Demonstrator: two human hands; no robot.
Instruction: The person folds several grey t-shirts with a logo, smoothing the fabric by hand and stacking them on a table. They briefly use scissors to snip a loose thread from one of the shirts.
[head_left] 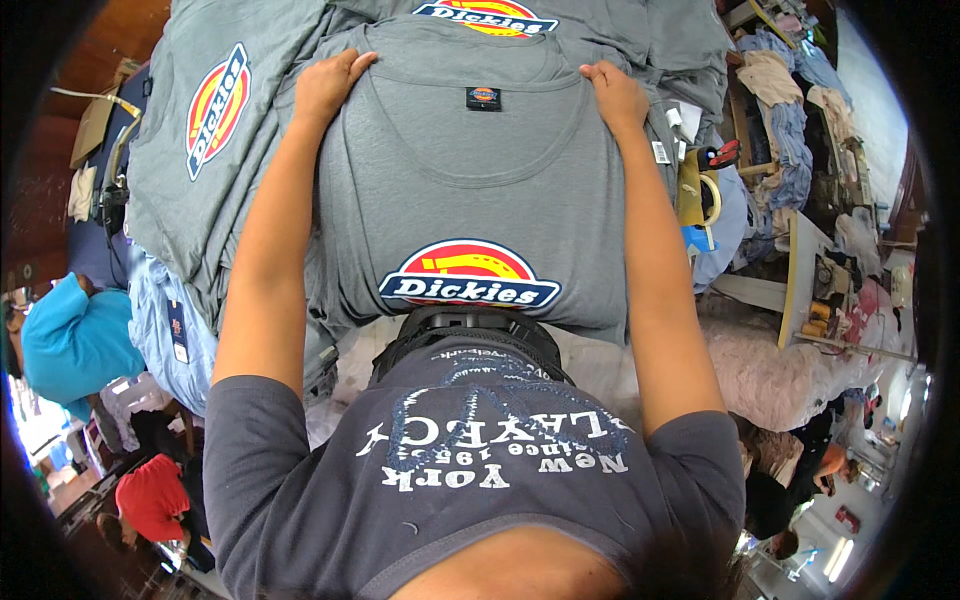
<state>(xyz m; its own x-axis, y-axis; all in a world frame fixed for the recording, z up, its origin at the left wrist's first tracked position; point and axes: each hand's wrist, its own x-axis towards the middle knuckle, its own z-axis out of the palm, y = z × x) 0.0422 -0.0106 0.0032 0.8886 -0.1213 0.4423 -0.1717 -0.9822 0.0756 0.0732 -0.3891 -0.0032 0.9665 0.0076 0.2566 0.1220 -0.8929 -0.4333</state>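
A grey T-shirt lies spread in front of me, its wide neckline toward the far side and a red, yellow and blue printed logo near my waist. A small black neck label sits inside the collar. At the left shoulder, my left hand is closed on the fabric, thumb pointing inward. My right hand pinches the opposite shoulder the same way. Both arms reach forward, nearly straight. The fingers under the cloth are partly hidden.
More grey T-shirts with the same print are heaped beyond and to the left. Tape rolls and red-and-black snips lie at the right. Light-blue garments hang at the left, where people in blue and red sit.
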